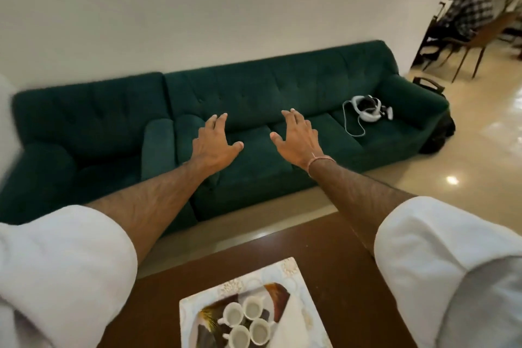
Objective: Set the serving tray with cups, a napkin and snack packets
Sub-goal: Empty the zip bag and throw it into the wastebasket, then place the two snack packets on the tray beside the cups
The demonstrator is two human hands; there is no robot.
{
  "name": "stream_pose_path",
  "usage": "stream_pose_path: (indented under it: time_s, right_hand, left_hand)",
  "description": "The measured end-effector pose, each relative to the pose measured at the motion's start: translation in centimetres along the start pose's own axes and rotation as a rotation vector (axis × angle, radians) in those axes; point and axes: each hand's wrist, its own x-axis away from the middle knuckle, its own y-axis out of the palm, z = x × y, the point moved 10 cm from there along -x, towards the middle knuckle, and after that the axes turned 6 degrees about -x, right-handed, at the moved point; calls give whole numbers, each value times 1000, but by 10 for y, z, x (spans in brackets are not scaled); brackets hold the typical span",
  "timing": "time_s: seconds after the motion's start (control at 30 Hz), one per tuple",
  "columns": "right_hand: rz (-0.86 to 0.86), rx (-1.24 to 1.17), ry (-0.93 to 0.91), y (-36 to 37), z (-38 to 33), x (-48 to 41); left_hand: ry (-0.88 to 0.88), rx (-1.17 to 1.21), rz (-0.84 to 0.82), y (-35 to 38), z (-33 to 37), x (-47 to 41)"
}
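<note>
Both arms stretched forward, palms down, over the sofa side of the scene. Left hand (216,144) empty, fingers spread and slightly curled. Right hand (296,140) empty too, fingers splayed; thin reddish thread band (320,162) at the wrist. Rolled white sleeves (65,263), soft fabric, bunched at the elbows.

Serving tray (195,305) sits on the bench (324,277), bottom centre, well below and apart from both hands. Tray is square, white, glossy, with a pale printed pattern near the rim and a dark leaf-like print in the middle. Bench top is dark brown, smooth, wood-look.

On the tray: four small white cups (247,322), round, ceramic-looking, clustered tight in a two-by-two group, handles outward. All look empty. Just right of them a white napkin (293,322), folded to a triangular shape, matte. Can't make out any snack packets.

Background: dark green sofa (268,99), velvety tufted upholstery, against a plain white wall. White headset (367,110) with a looping cable lies on its right seat cushion. Floor (466,155) is glossy cream tile with light reflections.
</note>
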Motion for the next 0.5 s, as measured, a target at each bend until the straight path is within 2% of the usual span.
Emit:
stream_pose_path:
  time_s: [0.5]
  right_hand:
    - [-130, 6, 419, -14, 440, 80]
  left_hand:
    - [50, 38, -496, 375, 248, 28]
